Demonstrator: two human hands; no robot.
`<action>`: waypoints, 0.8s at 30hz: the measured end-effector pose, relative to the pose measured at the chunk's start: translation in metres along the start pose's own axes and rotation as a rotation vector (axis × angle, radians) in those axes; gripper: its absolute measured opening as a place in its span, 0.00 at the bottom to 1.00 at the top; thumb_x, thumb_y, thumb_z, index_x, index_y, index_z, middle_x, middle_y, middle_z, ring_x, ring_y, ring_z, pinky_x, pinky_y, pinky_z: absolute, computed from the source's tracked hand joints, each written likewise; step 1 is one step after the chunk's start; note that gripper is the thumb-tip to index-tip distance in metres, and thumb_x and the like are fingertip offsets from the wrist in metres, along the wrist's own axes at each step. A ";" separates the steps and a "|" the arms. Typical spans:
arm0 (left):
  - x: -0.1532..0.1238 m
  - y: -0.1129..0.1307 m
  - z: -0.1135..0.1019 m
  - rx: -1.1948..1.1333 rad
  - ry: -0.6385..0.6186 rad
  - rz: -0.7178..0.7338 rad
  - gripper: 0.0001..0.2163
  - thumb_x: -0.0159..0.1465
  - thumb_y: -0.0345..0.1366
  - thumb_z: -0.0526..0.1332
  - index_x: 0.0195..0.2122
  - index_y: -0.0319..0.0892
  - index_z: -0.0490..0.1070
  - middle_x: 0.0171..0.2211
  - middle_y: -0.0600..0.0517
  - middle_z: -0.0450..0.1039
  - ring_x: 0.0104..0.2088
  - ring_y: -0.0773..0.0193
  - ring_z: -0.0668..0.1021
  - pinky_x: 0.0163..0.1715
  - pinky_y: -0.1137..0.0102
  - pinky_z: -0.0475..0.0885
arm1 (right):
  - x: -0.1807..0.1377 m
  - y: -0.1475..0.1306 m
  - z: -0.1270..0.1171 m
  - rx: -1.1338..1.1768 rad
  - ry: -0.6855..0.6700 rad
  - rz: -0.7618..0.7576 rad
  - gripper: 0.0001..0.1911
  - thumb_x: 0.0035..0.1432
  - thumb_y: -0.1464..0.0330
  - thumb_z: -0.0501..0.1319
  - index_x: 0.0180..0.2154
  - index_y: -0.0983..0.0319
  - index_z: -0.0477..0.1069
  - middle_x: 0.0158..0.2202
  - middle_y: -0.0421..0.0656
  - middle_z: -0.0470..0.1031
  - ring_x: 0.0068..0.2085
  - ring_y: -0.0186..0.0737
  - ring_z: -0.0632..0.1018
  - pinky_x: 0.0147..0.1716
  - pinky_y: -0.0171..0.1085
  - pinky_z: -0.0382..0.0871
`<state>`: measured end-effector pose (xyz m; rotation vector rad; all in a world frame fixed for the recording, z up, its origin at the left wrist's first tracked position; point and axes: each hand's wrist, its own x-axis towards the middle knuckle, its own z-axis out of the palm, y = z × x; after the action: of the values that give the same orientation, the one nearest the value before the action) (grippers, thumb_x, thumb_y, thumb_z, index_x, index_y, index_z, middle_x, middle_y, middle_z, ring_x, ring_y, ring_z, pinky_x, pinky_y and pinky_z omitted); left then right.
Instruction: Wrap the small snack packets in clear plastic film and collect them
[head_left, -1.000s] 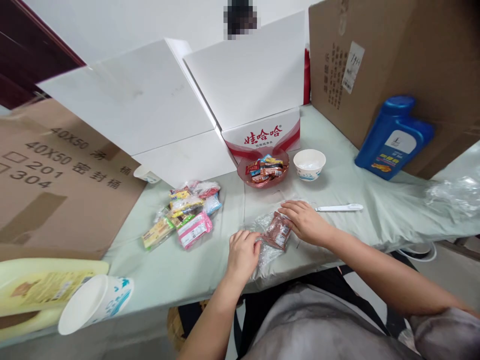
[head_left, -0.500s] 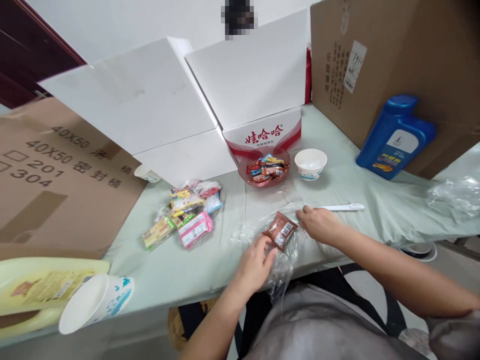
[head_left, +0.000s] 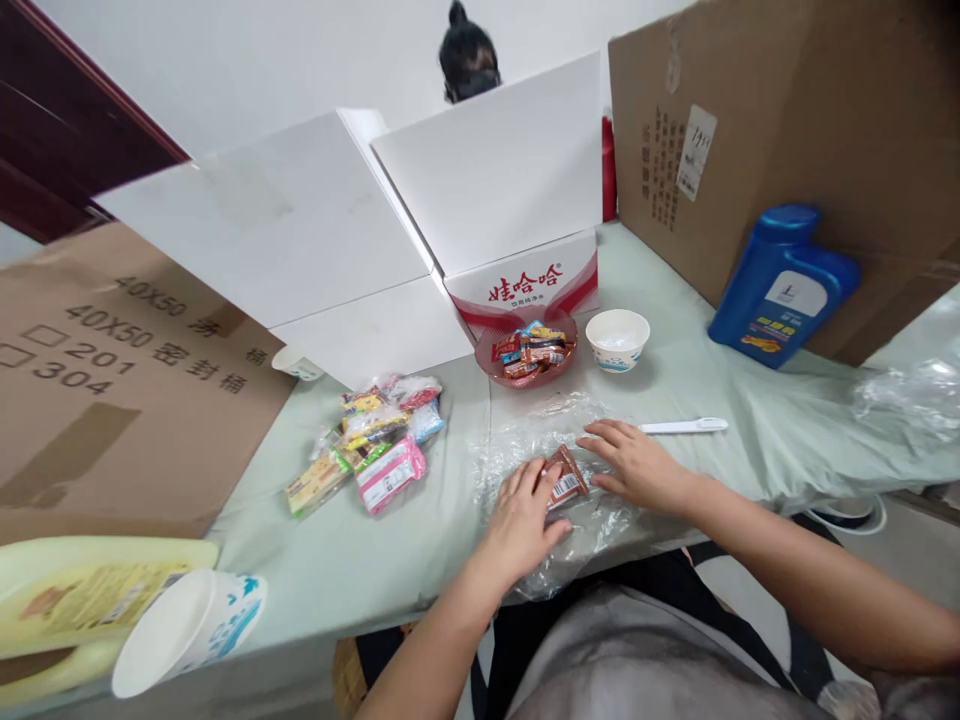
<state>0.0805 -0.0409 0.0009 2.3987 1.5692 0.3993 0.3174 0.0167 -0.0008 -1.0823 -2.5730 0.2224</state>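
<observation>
The brown, rectangular, glossy-wrapped packet [head_left: 570, 484] lies on crumpled clear plastic film [head_left: 604, 530] on the pale-green, cloth-covered desk [head_left: 315, 560], between five and six o'clock from the translucent reddish round bowl [head_left: 490, 363]. The left hand [head_left: 527, 520], at eight o'clock, covers part of the packet, grip indeterminable; the right hand [head_left: 641, 468], at three, is released, fingers spread. Light pressure on the packet and film smoothed flat appear advisable.

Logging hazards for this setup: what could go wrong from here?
The thin, clear, crinkled plastic sheet reaches the front edge of the pale green cloth-covered table; it could snag or slide, shifting the small brown rectangular packet on it.
The left hand covers part of the packet; too much pressure might crush it.
The long, slim white utensil lies close to the right hand, which might knock it.
</observation>
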 end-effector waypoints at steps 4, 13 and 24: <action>-0.006 -0.018 -0.010 -0.148 0.021 -0.035 0.24 0.57 0.31 0.63 0.56 0.48 0.67 0.53 0.47 0.71 0.53 0.54 0.72 0.55 0.55 0.68 | -0.006 0.009 0.032 0.021 -0.077 0.000 0.33 0.61 0.52 0.57 0.62 0.62 0.63 0.66 0.53 0.58 0.66 0.55 0.56 0.63 0.55 0.50; 0.085 -0.074 -0.092 0.117 0.480 -0.068 0.18 0.59 0.34 0.61 0.52 0.41 0.70 0.49 0.44 0.73 0.51 0.52 0.73 0.54 0.57 0.68 | -0.006 0.009 0.029 0.077 -0.120 0.042 0.31 0.62 0.54 0.56 0.62 0.61 0.63 0.67 0.51 0.57 0.67 0.55 0.56 0.64 0.54 0.49; 0.121 -0.039 -0.083 0.287 0.235 -0.014 0.09 0.65 0.37 0.57 0.42 0.42 0.73 0.43 0.45 0.70 0.47 0.54 0.73 0.50 0.60 0.69 | -0.008 0.008 0.024 0.073 -0.090 0.029 0.30 0.62 0.55 0.57 0.61 0.61 0.64 0.66 0.52 0.59 0.66 0.54 0.58 0.62 0.55 0.53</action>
<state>0.0638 0.0900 0.0759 2.6312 1.8542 0.4987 0.3188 0.0162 -0.0266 -1.1074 -2.6070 0.3769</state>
